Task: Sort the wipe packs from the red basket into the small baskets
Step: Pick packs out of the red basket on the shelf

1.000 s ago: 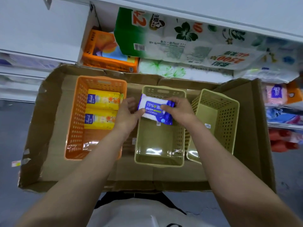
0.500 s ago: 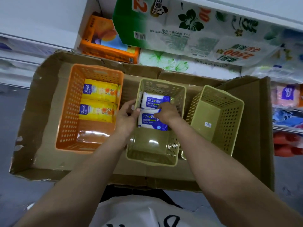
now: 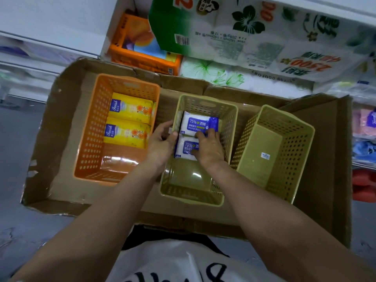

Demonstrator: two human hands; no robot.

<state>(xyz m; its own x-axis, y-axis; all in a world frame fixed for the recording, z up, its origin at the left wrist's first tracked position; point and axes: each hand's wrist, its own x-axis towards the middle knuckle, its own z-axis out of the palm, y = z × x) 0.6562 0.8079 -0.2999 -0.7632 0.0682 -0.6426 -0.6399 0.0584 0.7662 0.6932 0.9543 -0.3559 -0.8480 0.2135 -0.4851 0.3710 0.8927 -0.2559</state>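
Head camera: I look down at three small baskets in a flat cardboard box (image 3: 61,123). The orange basket (image 3: 91,143) is on the left and has two yellow wipe packs (image 3: 130,123) in it, one behind the other. Each says "Jwsh", or something close; the word is hard to read. The middle green basket (image 3: 230,123) has two white and blue wipe packs. The far pack (image 3: 198,124) says "75%" and "Alcohol Wipe". The near pack (image 3: 186,148) says "75%" too. My right hand (image 3: 209,147) lies on top of both, fingers bent and pressing down. My left hand (image 3: 162,142) has its fingers curled on the left edge of the near pack, at the basket wall. The right green basket (image 3: 293,155) is tipped and has only a small sticker (image 3: 265,155) inside. Behind the box are big tissue packs (image 3: 254,37); one says "2500".
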